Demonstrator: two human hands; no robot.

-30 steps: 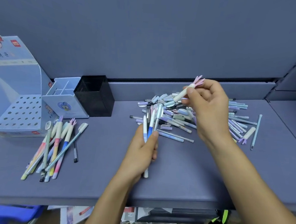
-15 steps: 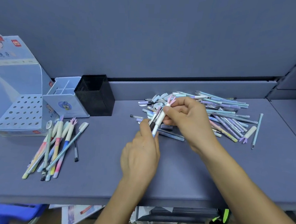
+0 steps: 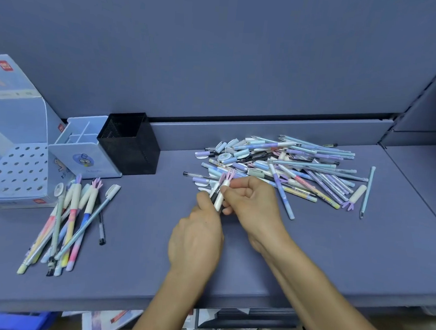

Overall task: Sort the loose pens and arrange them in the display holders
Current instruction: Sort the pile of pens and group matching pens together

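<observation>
A loose heap of pens and caps (image 3: 288, 166) lies on the right half of the purple-grey shelf (image 3: 134, 256). My right hand (image 3: 250, 205) pinches a white pen cap with a purple flower top (image 3: 223, 190). My left hand (image 3: 197, 237) grips a small bunch of pens; only their tips show beside the cap, the rest is hidden under the hand. A sorted bundle of pastel pens (image 3: 68, 222) lies at the left. Three holders stand behind it: a perforated display box (image 3: 15, 170), a light-blue divided holder (image 3: 85, 151) and a black mesh cup (image 3: 129, 144).
One blue pen (image 3: 367, 191) and a white cap with purple flower (image 3: 354, 198) lie apart at the heap's right edge. A grey wall rises behind the shelf. Below the front edge are a blue bin (image 3: 11, 320) and papers on the floor.
My right hand came down from above the heap with the flower cap and met my left hand. The left hand turned palm-down over its pens and now lies lower on the shelf.
</observation>
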